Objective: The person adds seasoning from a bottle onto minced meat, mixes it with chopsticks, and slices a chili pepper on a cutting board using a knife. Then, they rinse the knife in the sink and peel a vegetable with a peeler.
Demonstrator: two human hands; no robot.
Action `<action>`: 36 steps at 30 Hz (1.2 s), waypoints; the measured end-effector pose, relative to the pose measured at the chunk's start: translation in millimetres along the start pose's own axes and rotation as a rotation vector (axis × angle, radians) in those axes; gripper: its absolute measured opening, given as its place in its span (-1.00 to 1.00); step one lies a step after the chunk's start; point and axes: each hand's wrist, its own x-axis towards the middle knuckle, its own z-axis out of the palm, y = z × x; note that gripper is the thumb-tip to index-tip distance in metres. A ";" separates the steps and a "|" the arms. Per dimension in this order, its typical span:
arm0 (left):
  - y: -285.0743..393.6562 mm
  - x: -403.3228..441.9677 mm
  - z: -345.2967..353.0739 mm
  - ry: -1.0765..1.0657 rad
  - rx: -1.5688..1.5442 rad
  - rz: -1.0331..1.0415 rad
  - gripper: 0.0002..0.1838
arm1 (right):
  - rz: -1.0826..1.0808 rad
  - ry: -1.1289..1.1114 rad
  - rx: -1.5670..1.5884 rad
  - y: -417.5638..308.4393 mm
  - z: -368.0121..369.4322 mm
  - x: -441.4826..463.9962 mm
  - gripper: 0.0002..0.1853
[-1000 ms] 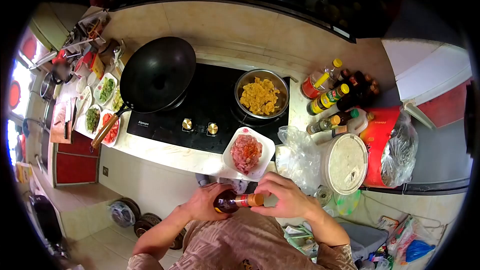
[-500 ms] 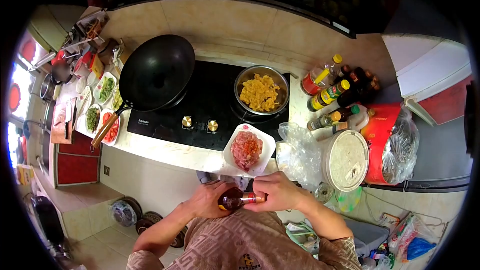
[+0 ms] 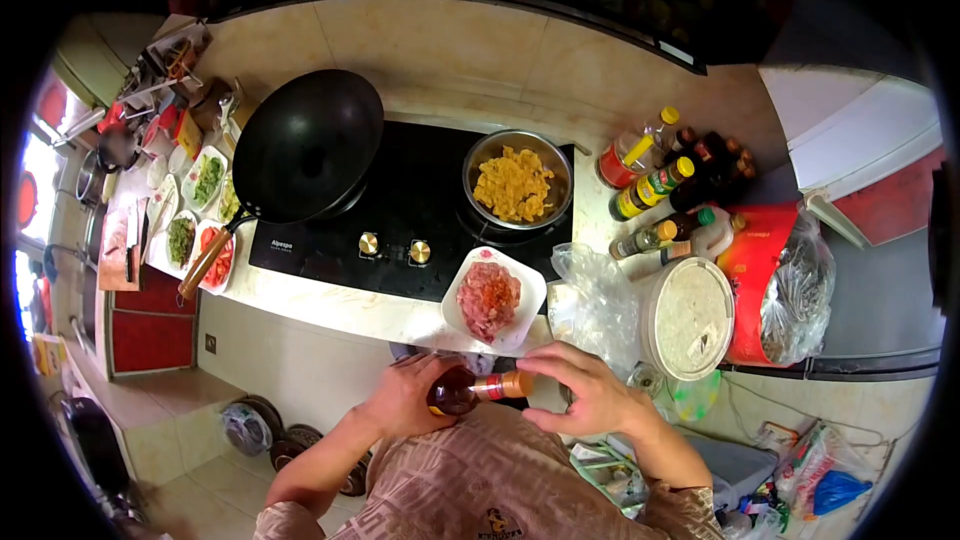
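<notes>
My left hand (image 3: 413, 398) is wrapped round the body of a dark bottle (image 3: 456, 392), which is tilted with its neck to the right. An orange-brown cap (image 3: 517, 384) sits on the bottle's neck. Close beside the cap is my right hand (image 3: 583, 392), thumb and fingers spread apart around its end and holding nothing. Just beyond the bottle, a white plate (image 3: 535, 285) of raw minced meat (image 3: 488, 300) with a reddish topping rests at the counter's front edge.
A black wok (image 3: 310, 145) and a steel bowl of cooked egg-like yellow food (image 3: 512, 185) stand on the black stove (image 3: 330, 252). Several sauce bottles (image 3: 650, 190), a plastic bag (image 3: 598, 310) and a lidded tub (image 3: 690, 318) are at right. Plates of cut vegetables (image 3: 182, 240) lie left.
My right hand has let go of the bottle's cap, its fingers spreading as it moves slightly right. My left hand keeps hold of the bottle.
</notes>
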 end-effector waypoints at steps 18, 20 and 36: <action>-0.2 5.9 6.8 -0.187 -0.194 -0.103 -0.23 | -0.038 -0.026 0.005 7.3 9.3 30.8 -0.60; -2.3 5.1 11.6 -0.158 -0.174 -0.054 -0.23 | -0.025 0.027 0.031 10.8 21.2 29.4 -0.55; -37.5 -2.3 24.2 -0.111 -0.334 -0.255 -0.06 | -0.070 0.415 -0.001 35.2 83.3 -4.1 -0.67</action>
